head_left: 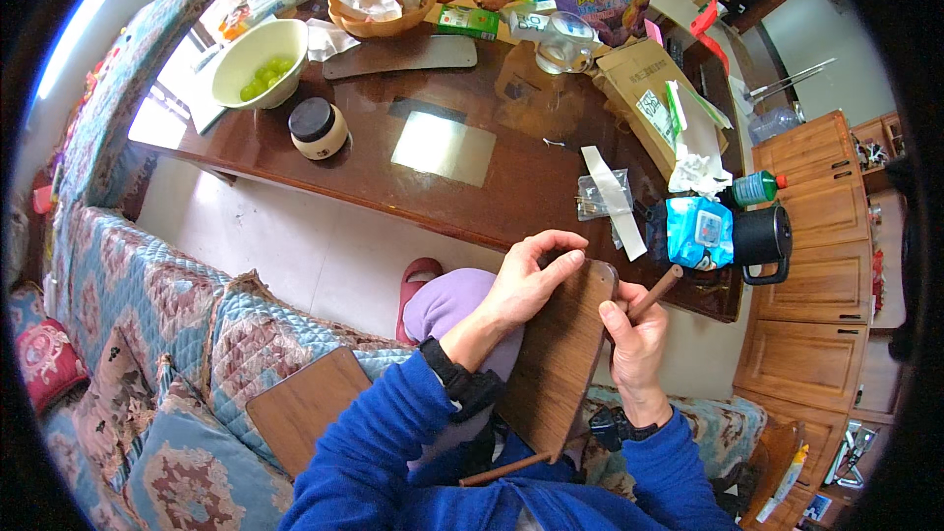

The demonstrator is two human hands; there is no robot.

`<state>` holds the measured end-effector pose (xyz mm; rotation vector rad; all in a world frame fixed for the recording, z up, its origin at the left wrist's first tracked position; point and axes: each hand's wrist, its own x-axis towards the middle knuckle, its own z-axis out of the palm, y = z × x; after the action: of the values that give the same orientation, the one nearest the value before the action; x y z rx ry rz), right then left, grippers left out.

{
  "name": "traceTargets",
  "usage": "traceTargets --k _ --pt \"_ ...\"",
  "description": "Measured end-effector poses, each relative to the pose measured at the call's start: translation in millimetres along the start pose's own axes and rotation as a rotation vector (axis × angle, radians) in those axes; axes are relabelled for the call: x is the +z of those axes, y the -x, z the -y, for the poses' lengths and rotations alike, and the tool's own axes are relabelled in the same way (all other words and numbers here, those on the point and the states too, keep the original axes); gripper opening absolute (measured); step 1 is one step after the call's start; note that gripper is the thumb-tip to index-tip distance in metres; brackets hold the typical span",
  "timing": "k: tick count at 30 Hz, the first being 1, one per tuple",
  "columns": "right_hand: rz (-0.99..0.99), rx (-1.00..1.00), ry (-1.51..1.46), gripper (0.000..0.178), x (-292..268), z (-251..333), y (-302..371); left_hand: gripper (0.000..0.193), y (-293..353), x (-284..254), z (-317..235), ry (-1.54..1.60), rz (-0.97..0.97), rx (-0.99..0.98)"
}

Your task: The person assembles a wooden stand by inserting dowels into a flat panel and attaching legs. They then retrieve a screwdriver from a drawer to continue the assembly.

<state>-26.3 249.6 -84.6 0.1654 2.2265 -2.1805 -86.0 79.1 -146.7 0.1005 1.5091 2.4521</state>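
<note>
A dark brown wooden board (553, 359) with rounded corners stands tilted over my lap. My left hand (516, 285) grips its far left corner, thumb and fingers closed at the edge. On the board's right side, my right hand (637, 349) is closed around a brown wooden rod (657, 295), which sticks out past the fingers to the upper right. The right thumb rests by the board's edge. Another thin brown rod (504, 470) crosses at the board's near end, partly hidden by it. A second wooden board (307, 408) lies on the sofa by my left arm.
On the glossy table (393, 192) are a long curved brown piece (398, 57), a black-lidded jar (319, 129), a bowl of grapes (260, 64), a small clear bag (602, 195), a cardboard box (641, 103), blue wipes (699, 233) and a black mug (762, 241). A quilted sofa (157, 285) runs along the left.
</note>
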Motion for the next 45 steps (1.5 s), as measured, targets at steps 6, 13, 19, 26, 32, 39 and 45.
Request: traceTargets --k 6,13,19,26,32,39,45 --pt "-0.013 -0.029 0.023 0.028 -5.1 -1.4 4.2 0.030 -2.9 1.8 2.3 0.019 0.017 -0.034" --pt "0.026 -0.052 0.064 0.027 -10.8 5.7 5.9 0.029 -1.8 5.2 1.7 0.048 0.020 -0.055" --pt "0.193 -0.098 -0.399 0.023 -17.1 71.1 21.3 0.028 -4.1 6.9 7.6 0.041 0.052 -0.074" --pt "1.174 -0.050 -0.665 0.032 24.1 150.9 63.0 0.028 -7.5 4.9 14.0 0.054 0.050 -0.098" --pt "1.332 0.095 -1.016 0.029 50.2 151.2 88.1 0.030 -3.8 2.4 10.0 0.131 0.063 -0.132" --pt "1.286 -0.010 -1.118 0.024 53.9 143.4 96.2 0.025 -4.6 5.3 6.3 0.140 0.071 -0.134" --pt "1.320 -0.047 -1.050 0.022 49.7 141.0 89.2 0.025 -2.0 8.2 -0.6 0.169 0.066 -0.153"
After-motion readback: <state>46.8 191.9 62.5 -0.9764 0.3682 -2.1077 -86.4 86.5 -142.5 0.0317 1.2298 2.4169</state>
